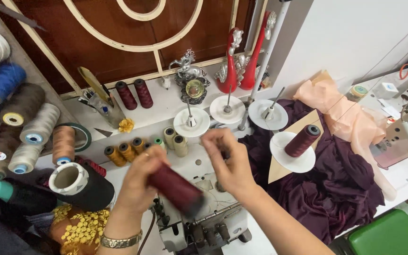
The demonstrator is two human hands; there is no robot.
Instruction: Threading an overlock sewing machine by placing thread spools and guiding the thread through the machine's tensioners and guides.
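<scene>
A dark red spool of thread [175, 189] sits in the left hand [140, 182], whose fingers are wrapped around its upper end, so it hangs tilted over the grey sewing machine [199, 226] at the near edge of the worktop [166, 106]. The right hand [230, 163] is just beside the spool's upper end, fingers pinched together near the thumb; whether it grips a thread is too blurred to tell. A metal bracelet [120, 242] circles the left wrist. Behind the hands stand three white spool stands [192, 123] with bare pins, and a fourth stand [293, 152] to the right carries another dark red spool [302, 140], leaning. That stand rests on a heap of dark purple cloth [327, 189], with peach cloth [350, 118] beyond it. Small yellow and cream spools [142, 148] line up just behind the left hand, and two more dark red spools [134, 94] stand near the wall. Large cones of thread [20, 123] in blue, brown and cream lie stacked at the far left. Red bird figurines [242, 61] stand at the back.
</scene>
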